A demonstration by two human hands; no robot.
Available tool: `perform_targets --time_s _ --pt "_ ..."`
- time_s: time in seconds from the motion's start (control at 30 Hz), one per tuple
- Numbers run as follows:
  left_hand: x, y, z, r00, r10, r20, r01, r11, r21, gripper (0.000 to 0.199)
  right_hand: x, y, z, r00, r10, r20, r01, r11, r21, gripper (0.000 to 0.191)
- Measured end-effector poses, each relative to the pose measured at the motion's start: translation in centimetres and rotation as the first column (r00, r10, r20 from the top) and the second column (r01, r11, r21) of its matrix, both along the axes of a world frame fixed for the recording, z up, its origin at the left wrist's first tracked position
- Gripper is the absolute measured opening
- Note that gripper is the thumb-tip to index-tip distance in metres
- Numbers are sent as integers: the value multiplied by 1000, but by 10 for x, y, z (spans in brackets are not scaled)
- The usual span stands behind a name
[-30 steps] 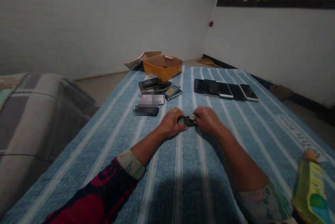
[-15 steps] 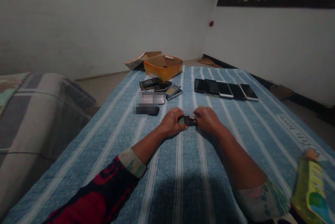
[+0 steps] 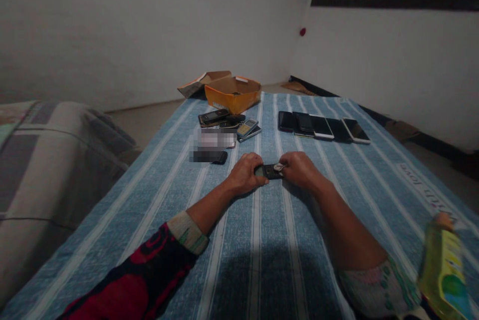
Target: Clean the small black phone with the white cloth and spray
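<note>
A small dark keypad mobile phone (image 3: 270,172) lies lengthwise across the striped cloth, its grey screen facing up toward the left. My left hand (image 3: 245,172) is closed around the screen end, thumb on the near edge and fingers at the far edge. Over the keypad end, my right hand (image 3: 299,167) pinches a small crumpled whitish cloth (image 3: 278,166), which touches the phone's face; whether it is fabric or tissue I cannot tell. The right fingertips are partly hidden behind the hand.
Beyond my left hand lie several older phones (image 3: 247,128) in a loose pile, partly pixelated. An open orange cardboard box (image 3: 234,95) stands behind them. Several smartphones (image 3: 322,127) form a row at the right. A yellow-green bottle (image 3: 441,265) stands near right on the striped tablecloth (image 3: 209,240).
My right hand and the whitish cloth have shifted very slightly right along the phone. My left hand keeps its hold, and the phone stays in place.
</note>
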State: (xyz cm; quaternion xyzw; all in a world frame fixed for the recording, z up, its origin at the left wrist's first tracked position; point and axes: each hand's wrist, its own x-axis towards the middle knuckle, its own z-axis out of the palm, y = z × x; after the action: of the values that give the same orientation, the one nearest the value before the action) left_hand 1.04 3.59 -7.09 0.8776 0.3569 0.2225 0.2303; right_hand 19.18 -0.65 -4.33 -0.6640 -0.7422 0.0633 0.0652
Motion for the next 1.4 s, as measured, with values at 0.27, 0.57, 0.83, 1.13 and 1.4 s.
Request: perform_targets --time_s 0.27,0.57,0.83,1.13,1.4 --pt "0 1 1 1000 -13 -8 13 1000 1 20 -10 4 -10 991 -96 96 83 989 124 26" --pt "0 1 -1 1000 -4 10 4 1000 5 21 -1 -3 5 999 53 -11 -53 998 44 20" --pt "1 1 -3 1000 20 -7 -20 999 33 23 -12 7 -18 974 -69 -217 120 965 233 21" --pt "-2 2 -6 1000 24 2 -24 999 42 26 9 6 -18 -119 -22 -993 41 999 -27 24" --pt "-3 -2 -4 999 46 6 -46 998 40 30 6 0 -15 -132 15 -991 -103 994 29 31"
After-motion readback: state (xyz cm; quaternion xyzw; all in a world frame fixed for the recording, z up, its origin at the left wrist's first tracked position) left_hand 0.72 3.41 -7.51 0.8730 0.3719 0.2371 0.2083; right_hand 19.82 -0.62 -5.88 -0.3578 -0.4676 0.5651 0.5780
